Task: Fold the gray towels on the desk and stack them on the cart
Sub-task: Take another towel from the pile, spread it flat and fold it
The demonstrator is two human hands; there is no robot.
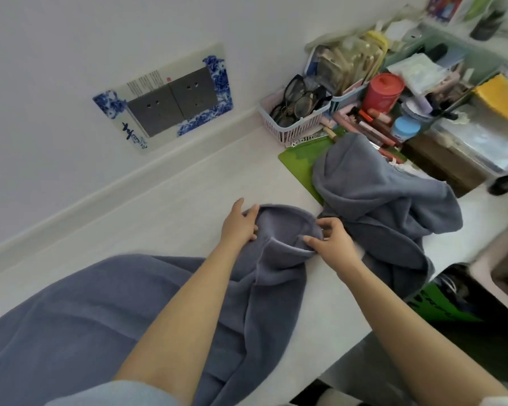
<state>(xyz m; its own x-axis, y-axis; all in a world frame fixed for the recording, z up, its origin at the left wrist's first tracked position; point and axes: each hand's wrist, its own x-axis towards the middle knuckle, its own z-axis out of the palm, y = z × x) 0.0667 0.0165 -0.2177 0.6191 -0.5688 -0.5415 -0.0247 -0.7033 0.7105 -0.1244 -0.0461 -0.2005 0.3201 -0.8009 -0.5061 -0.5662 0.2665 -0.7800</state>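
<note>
A large gray towel lies spread across the white desk, running from the lower left up to the middle. At its far end, my left hand grips the left part of the towel's bunched edge. My right hand pinches the same edge on the right, thumb over a fold. A second gray towel sits crumpled in a heap to the right, close to my right hand. No cart can be made out.
Behind the crumpled towel are a green mat, a pink basket of glasses, a red canister, cosmetics and storage bins. A wall socket panel is at the back. A dark gap with a green bag lies beyond the desk's right edge.
</note>
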